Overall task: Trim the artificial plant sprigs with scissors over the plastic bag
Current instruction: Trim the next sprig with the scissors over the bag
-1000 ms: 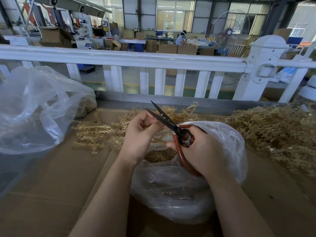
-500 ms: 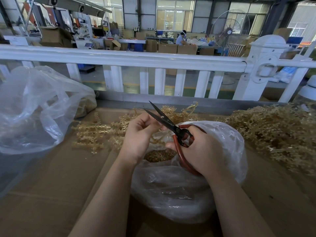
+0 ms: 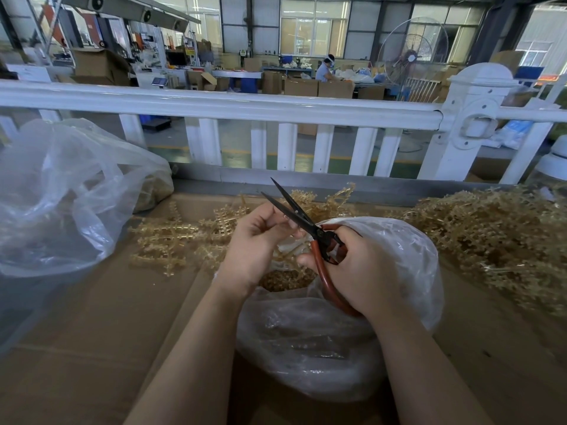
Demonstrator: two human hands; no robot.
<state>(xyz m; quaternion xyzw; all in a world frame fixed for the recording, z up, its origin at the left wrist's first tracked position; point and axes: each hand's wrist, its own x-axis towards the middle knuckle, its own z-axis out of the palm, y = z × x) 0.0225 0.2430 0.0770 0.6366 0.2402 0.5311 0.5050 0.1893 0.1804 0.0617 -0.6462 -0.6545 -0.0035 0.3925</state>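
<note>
My right hand (image 3: 359, 271) grips the red-handled scissors (image 3: 306, 223), whose dark blades stand apart and point up and to the left. My left hand (image 3: 256, 240) is curled just left of the blades, its fingertips pinching a small sprig piece that is mostly hidden. Both hands hover over the open clear plastic bag (image 3: 408, 271), which holds golden-brown trimmings (image 3: 285, 279). Golden plastic sprigs (image 3: 175, 240) lie on the cardboard to the left of my hands.
A big heap of golden sprigs (image 3: 491, 240) fills the right side. A large crumpled clear bag (image 3: 61, 204) sits at the left. The cardboard work surface (image 3: 92, 332) spreads in front. A white railing (image 3: 276, 108) runs along the back edge.
The hands and scissors have stayed almost where they were, with the blades still apart; only small finger shifts at the left hand.
</note>
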